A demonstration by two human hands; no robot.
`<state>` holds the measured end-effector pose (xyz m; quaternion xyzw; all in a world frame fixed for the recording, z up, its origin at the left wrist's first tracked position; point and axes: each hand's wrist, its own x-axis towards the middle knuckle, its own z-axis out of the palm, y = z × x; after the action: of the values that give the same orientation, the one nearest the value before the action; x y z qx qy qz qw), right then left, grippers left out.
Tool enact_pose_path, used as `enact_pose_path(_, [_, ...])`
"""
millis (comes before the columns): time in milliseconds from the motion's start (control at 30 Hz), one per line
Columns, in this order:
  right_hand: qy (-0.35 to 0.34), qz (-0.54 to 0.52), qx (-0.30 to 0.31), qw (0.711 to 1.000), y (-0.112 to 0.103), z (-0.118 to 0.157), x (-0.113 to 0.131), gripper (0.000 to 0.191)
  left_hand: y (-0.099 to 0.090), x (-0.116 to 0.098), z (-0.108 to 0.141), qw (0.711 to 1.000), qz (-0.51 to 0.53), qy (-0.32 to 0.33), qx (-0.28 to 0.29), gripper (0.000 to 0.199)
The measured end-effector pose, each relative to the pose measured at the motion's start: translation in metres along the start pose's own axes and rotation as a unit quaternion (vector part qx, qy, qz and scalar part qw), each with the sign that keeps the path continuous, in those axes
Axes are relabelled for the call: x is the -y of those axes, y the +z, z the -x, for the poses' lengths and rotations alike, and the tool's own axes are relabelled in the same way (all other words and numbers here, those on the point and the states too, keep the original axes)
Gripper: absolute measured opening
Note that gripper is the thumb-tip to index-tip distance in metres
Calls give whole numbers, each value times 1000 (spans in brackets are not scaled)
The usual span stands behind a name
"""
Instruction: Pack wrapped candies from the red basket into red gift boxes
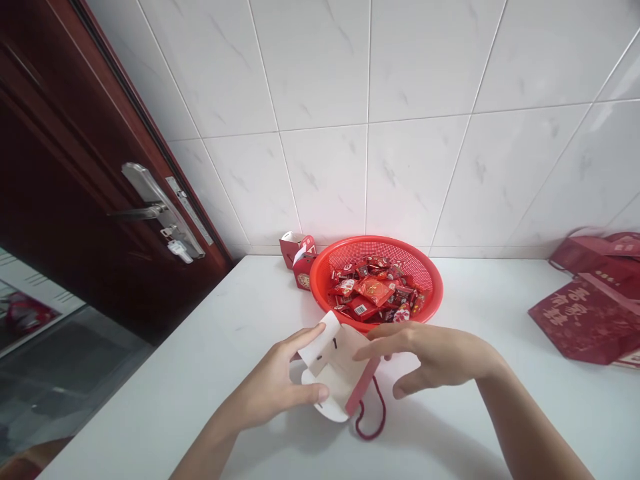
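Observation:
A small paper gift box (341, 377), white inside and red outside, stands between my hands with its flaps spread. A dark red cord (383, 410) loops from its right side onto the table. My left hand (277, 380) grips the box from the left, thumb on the lower flap and fingers at the upper one. Over the box's right edge, my right hand (425, 353) has its fingers stretched out and its thumb apart; whether the fingertips touch the box I cannot tell. Just behind is a red plastic basket (435, 280) with several red-wrapped sweets (375, 290).
Two small red boxes (303, 268) stand left of the basket. Flattened red gift boxes (583, 320) lie at the right of the white table (225, 333). A tiled wall (325, 73) rises behind, and a dark wooden door (75, 160) with a handle is at the left.

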<state>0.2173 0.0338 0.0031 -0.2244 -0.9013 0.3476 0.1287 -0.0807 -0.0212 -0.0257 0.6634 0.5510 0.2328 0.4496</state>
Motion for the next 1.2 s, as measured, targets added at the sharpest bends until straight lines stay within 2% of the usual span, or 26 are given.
enact_pose_path(100, [-2, -19, 30, 999, -2, -1, 1, 44, 3, 2, -7, 999, 28, -2, 40, 102])
enact_pose_path(200, [64, -9, 61, 996, -4, -3, 2, 51, 9, -4, -6, 999, 11, 18, 40, 97])
enact_pose_path(333, [165, 39, 66, 983, -2, -4, 2, 62, 18, -10, 0, 999, -39, 22, 30, 94])
enact_pose_path(433, [187, 68, 64, 978, 0, -4, 2, 66, 24, -11, 4, 998, -46, 8, 31, 97])
enact_pose_path(567, [200, 88, 43, 975, 4, -9, 8, 52, 30, -12, 6, 998, -54, -3, 29, 103])
enact_pose_path(700, [228, 151, 12, 962, 9, -14, 14, 36, 35, -11, 7, 997, -59, -23, 36, 105])
enact_pose_path(800, [233, 129, 23, 964, 6, -12, 14, 26, 37, -7, 7, 998, -48, -30, 33, 111])
enact_pose_path(967, [282, 50, 85, 954, -5, -3, 11, 66, 40, 0, 7, 998, -22, -48, 23, 116])
enact_pose_path(1200, [310, 87, 94, 942, 3, -5, 7, 74, 51, -1, 13, 997, 24, -74, -5, 115])
